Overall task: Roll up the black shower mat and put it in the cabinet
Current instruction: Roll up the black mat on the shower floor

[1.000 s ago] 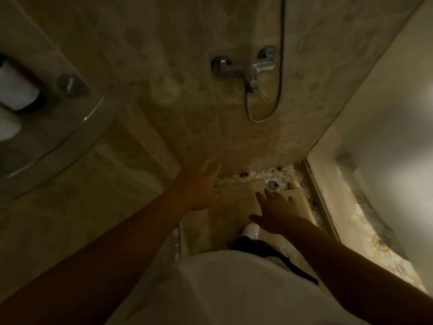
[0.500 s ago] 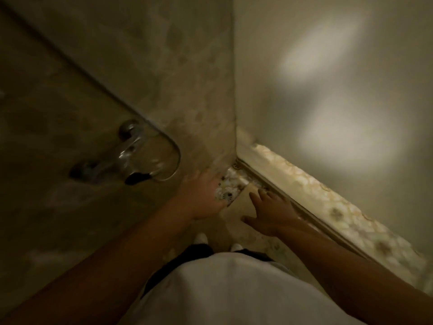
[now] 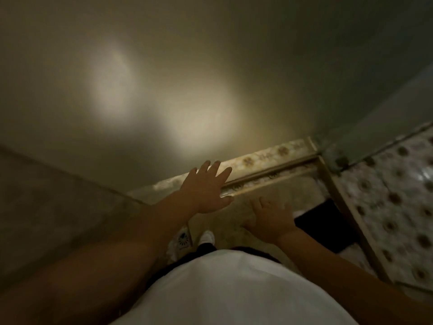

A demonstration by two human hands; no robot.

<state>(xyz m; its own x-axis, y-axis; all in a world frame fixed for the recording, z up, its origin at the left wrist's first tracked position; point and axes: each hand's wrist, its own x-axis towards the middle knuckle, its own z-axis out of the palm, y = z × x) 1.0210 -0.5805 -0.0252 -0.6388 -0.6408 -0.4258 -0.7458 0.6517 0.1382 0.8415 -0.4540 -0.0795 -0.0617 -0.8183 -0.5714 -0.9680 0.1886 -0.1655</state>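
Note:
The black shower mat (image 3: 326, 225) lies flat on the shower floor at the right, beside the raised threshold; only part of it shows past my right arm. My right hand (image 3: 269, 220) hovers just left of the mat with fingers spread, holding nothing. My left hand (image 3: 206, 187) is stretched forward with straight, spread fingers over the patterned curb, also empty. No cabinet is in view.
A frosted glass wall (image 3: 164, 90) rises straight ahead. A wooden-looking threshold (image 3: 346, 207) separates the shower floor from the flower-patterned tiles (image 3: 398, 202) at right. A round floor drain (image 3: 182, 239) sits by my white shoe (image 3: 207, 238). A tiled wall stands at left.
My view has swung right: the tap and hose left the frame, and the black mat and patterned floor came into sight. Both hands stay spread and empty.

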